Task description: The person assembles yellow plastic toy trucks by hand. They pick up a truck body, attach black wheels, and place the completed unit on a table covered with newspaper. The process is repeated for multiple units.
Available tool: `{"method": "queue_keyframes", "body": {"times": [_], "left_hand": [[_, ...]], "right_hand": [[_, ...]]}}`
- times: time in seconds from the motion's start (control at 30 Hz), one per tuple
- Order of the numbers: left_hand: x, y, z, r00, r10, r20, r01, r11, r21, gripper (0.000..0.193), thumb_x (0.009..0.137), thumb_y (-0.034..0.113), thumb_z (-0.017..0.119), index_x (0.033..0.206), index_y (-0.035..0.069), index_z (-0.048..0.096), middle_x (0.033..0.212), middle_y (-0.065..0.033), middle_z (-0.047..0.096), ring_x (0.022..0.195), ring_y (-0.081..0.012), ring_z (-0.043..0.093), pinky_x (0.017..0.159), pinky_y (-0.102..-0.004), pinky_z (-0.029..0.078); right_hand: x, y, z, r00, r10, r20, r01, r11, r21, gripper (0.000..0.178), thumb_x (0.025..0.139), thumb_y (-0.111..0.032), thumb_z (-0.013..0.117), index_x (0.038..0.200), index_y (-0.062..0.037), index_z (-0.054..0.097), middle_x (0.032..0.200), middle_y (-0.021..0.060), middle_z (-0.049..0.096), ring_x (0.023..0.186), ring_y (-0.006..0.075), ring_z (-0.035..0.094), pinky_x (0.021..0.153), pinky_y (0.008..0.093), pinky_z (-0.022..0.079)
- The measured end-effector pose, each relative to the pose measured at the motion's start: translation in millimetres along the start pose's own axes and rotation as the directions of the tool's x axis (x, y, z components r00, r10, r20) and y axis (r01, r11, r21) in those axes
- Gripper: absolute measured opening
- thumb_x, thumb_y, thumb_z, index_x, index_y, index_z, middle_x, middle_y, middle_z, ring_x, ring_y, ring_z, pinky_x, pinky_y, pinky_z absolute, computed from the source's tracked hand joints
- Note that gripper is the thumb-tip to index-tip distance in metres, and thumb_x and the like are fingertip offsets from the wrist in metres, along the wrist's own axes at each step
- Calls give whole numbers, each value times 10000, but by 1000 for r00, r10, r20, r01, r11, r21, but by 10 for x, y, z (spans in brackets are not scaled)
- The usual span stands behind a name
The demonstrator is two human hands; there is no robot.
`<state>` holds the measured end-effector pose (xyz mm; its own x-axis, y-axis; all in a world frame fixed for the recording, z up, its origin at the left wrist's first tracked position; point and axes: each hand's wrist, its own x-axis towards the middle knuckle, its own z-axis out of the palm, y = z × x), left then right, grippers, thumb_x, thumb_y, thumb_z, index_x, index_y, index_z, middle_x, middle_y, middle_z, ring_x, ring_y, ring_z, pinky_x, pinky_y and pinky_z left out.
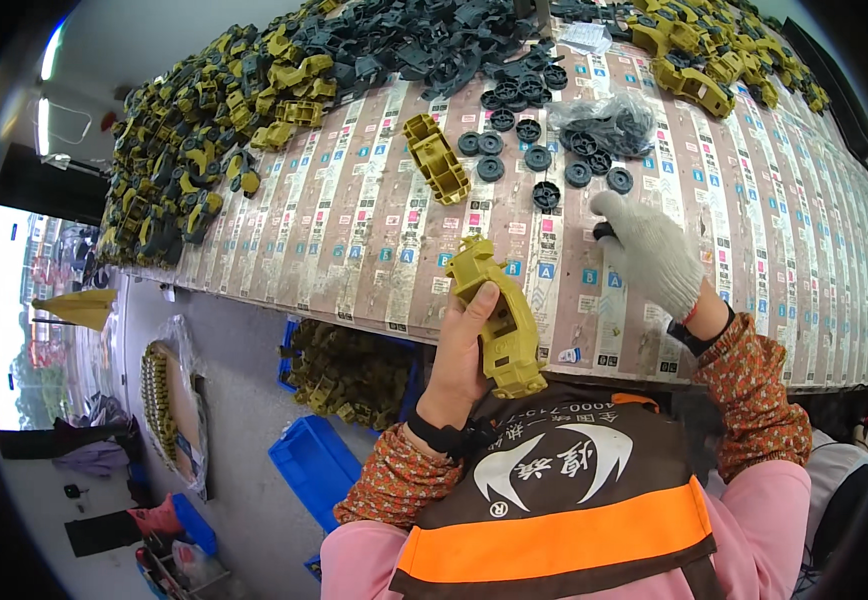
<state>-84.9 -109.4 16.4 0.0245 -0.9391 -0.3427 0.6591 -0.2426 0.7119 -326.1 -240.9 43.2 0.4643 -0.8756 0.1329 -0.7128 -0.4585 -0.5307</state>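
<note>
My bare left hand (pixel 454 360) grips a yellow plastic toy vehicle body (pixel 512 345) at the table's front edge, the thumb pressed on its side. In a white knit glove, my right hand (pixel 654 250) pinches a small black toy wheel (pixel 604 230), mostly covered by the fingers, above the table to the right. Several loose black wheels (pixel 546 195) lie just beyond that hand. A clear plastic bag (pixel 622 125) with more wheels sits beside them. Another yellow vehicle body (pixel 436 160) lies with its hollow side up, left of the wheels.
Yellow-and-black toy vehicles (pixel 194 150) are heaped at the far left of the table (pixel 334 260). Dark plastic parts (pixel 434 45) pile up at the back, with more yellow bodies (pixel 689 80) at the back right. Below the front edge stand a filled blue crate (pixel 286 350) and a blue bin (pixel 314 470).
</note>
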Motion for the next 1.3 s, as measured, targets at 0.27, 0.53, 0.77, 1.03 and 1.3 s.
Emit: {"method": "queue_keyframes", "body": {"times": [0.27, 0.53, 0.77, 1.03, 1.3], "left_hand": [[-67, -74, 57, 996, -44, 81, 37, 996, 81, 476, 1065, 274, 676, 1443, 107, 440, 1210, -52, 635, 1044, -156, 676, 861, -339, 613], [-86, -154, 95, 990, 94, 105, -123, 941, 317, 585, 1064, 198, 676, 1519, 76, 330, 1298, -69, 584, 1162, -153, 605, 1000, -328, 530], [-11, -217, 23, 978, 156, 135, -198, 898, 393, 625, 1061, 152, 668, 1550, 79, 285, 1360, -74, 541, 1216, -158, 568, 1059, -334, 487], [-42, -190, -45, 990, 32, 135, -70, 954, 292, 593, 1066, 150, 658, 1531, 91, 293, 1309, -67, 567, 1182, -135, 584, 1013, -309, 511], [-22, -324, -131, 923, 210, 323, -370, 710, 598, 581, 1078, 141, 633, 1523, 119, 261, 1299, -76, 577, 1163, -154, 611, 972, -323, 535]], "right_hand": [[-246, -611, 277, 985, 168, -30, -116, 787, 605, 254, 949, -122, 715, 1184, -30, 691, 1011, 161, 757, 919, 253, 755, 824, 357, 583], [-412, -684, 424, 972, 232, 34, -181, 650, 738, 289, 956, -43, 687, 1240, -8, 650, 1077, 152, 756, 1001, 230, 759, 882, 353, 598], [-470, -712, 422, 974, 224, 44, -176, 617, 767, 294, 956, -15, 642, 1250, -8, 659, 1132, 153, 750, 1046, 216, 745, 912, 356, 589], [-467, -704, 332, 994, 91, -59, -33, 770, 637, 330, 921, 11, 611, 1241, 12, 694, 1060, 203, 716, 981, 351, 722, 876, 395, 565], [-493, -715, 397, 994, 59, -88, -5, 852, 523, 359, 868, 43, 561, 1188, -6, 717, 1026, 224, 709, 951, 417, 692, 847, 457, 551]]}}
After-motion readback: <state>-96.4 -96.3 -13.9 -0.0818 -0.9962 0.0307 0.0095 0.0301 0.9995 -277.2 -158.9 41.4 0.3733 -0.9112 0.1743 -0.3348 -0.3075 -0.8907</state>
